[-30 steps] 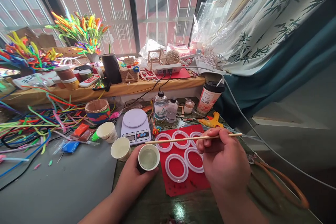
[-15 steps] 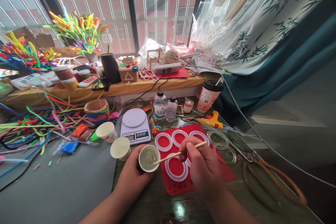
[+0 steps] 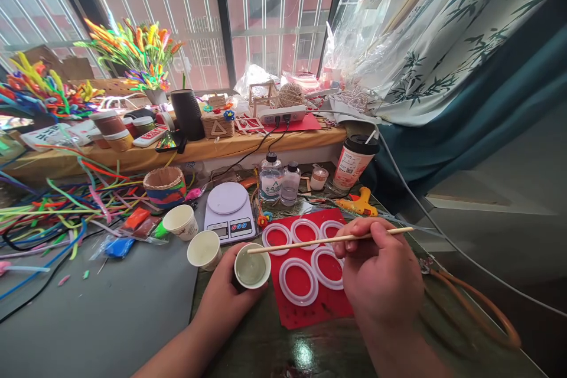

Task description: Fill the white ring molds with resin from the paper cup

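My left hand (image 3: 224, 295) is wrapped round a paper cup (image 3: 266, 276) that holds clear liquid. Between the fingers and thumb of my right hand (image 3: 381, 271) is a thin wooden stick (image 3: 305, 244). Its tip lies over the cup's opening, near the far rim; I cannot tell whether it touches. Several white ring-shaped moulds (image 3: 283, 292) lie on a red sheet (image 3: 305, 320) beneath and beside my right hand, which partly hides them. Left of the held cup stand two more paper cups, one nearer (image 3: 204, 250) and one farther (image 3: 180, 222).
A kitchen scale (image 3: 229, 212) stands behind the cups, with two clear bottles (image 3: 270, 180) beside it. A yellow glue gun (image 3: 361, 204) and a lidded drink cup (image 3: 353, 165) are at the back right. Orange-handled scissors (image 3: 478, 301) lie at the right edge; pipe cleaners (image 3: 53, 207) pile up at left.
My right hand has moved right and toward me. The stick has come up out of the liquid and lies flatter across the cup's top. My left hand and its cup have stayed put.
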Motion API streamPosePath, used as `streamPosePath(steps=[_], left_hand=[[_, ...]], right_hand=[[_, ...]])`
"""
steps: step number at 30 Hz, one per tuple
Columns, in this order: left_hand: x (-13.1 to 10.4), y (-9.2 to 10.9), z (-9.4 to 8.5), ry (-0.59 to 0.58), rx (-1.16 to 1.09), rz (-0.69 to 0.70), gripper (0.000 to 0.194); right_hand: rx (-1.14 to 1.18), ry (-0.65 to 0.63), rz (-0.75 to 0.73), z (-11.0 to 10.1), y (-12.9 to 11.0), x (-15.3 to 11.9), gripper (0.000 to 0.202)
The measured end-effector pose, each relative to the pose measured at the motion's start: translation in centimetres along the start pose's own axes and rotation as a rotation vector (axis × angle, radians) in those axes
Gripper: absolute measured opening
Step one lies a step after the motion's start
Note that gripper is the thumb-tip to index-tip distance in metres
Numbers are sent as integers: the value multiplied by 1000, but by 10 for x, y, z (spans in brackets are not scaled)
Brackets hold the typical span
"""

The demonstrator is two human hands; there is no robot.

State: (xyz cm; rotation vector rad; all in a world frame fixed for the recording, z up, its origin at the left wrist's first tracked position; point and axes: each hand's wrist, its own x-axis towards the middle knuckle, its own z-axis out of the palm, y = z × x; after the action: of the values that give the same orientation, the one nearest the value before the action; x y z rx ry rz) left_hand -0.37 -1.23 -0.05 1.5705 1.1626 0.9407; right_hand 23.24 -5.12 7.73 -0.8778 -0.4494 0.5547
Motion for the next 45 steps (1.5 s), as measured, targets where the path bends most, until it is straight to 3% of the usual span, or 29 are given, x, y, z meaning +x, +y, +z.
streamPosePath(steps=[9,12,16,18,24,30,40,42,45], left_hand=[[0,1,0,-10,8,-5,60],[0,2,0,-11,8,3,59],[0,4,-1,-24,31,23,54],[0,5,-1,-29,35,28,53],[0,6,-1,-28,10,8,56],[0,5,-1,-20,3,2,58],[0,3,-1,-5,5,-17,63],[0,3,-1,-16,16,-19,62],[0,3,0,-28,31,-5,60]], right_hand=[[-61,-87,-94,-4,8,1,29],[-161,-253,-120,-7,9,-11,28],[-282,-480,-48,-7,10,-27,37],[-291,-440,13,-5,14,-28,40],[-209,-119,195,2,32,-2,36],[-118,35,192,1,20,9,30],[-138,-4,42,-1,13,5,29],[-179,-63,-3,-2,15,1,30],[-291,-248,-75,-5,15,-10,32]])
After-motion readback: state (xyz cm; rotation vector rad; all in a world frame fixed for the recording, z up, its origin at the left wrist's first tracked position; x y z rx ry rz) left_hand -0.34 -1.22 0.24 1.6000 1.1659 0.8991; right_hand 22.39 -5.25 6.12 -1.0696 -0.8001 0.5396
